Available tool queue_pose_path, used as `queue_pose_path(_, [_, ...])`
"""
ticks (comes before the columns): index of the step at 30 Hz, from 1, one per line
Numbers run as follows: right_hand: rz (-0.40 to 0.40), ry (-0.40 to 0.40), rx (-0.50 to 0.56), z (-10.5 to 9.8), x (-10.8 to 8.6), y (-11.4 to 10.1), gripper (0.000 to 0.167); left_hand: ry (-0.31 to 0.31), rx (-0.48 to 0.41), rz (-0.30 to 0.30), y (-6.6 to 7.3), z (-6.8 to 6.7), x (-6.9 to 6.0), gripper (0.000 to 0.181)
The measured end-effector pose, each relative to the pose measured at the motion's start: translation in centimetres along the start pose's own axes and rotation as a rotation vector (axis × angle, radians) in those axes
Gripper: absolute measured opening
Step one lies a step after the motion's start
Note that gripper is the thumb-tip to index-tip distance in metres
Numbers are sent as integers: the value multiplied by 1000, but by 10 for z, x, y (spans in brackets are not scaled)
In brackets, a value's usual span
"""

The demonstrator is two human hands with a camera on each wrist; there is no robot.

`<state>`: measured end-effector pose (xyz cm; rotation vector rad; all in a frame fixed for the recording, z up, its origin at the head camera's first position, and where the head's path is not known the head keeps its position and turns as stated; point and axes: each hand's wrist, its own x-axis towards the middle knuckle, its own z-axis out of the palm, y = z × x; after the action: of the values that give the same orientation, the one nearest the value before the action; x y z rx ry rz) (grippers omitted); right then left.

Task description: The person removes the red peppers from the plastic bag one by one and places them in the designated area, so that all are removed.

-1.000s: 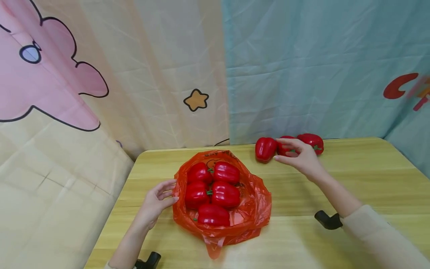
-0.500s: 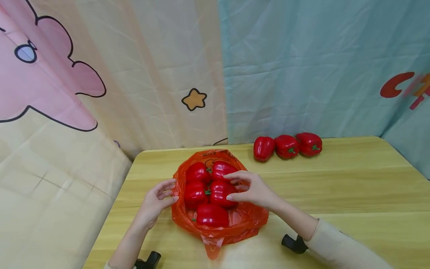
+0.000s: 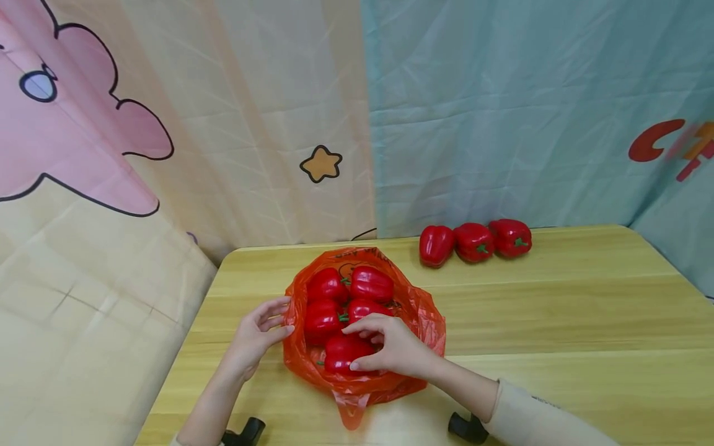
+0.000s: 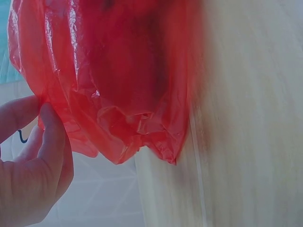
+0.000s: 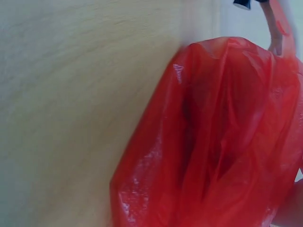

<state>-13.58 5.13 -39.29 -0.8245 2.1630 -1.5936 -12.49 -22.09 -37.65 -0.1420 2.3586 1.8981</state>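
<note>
In the head view, an orange-red plastic bag (image 3: 432, 319) stands open on the table, holding several red bell peppers with green stems. My left hand (image 3: 253, 337) holds the bag's left rim; the left wrist view shows fingertips (image 4: 49, 118) meeting at the film's edge. Over the front bell pepper (image 3: 337, 353) is my right hand (image 3: 393, 350), thumb and fingers spread about it. Whether they press on it I cannot tell. In the right wrist view the bag's side (image 5: 208, 142) fills much of the frame, and the hand shows only at the lower right edge.
Three more red bell peppers lie in a row at the table's back edge: left (image 3: 436, 246), middle (image 3: 474, 242) and right (image 3: 510, 238). Behind the wooden table (image 3: 558, 297) hangs a printed curtain (image 3: 480, 111). A bag handle (image 3: 350, 414) droops at the front.
My right hand has come from the back row of bell peppers, left and toward me, to the front one in the bag. The left hand has stayed at the rim.
</note>
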Motion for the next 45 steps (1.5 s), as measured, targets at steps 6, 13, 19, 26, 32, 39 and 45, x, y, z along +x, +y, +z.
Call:
queue_pose_path(6, [-11,14,-107,6,-2,2,43,-2,-7,0,-2,0,1,50])
queue_pose_path(13, [-40,23,-261,15,-1,3,46,-9,-6,-6,-3,0,0,50])
queue_pose_path(19, [-85,16,-399,18,0,1,48,-12,3,-10,-2,0,-1,51])
queue_pose_path(26, [-86,-7,-514,21,-1,-2,51,-14,3,-14,-3,-1,-1,51])
queue_pose_path(32, [-97,-7,-545,23,-1,0,49,-9,-1,-18,-3,-1,-1,51])
queue_pose_path(39, [-105,13,-519,22,-1,5,48,-3,12,-28,-6,-2,0,51])
queue_pose_path(45, [-79,22,-458,16,-1,0,50,-4,14,-23,-5,-3,1,51])
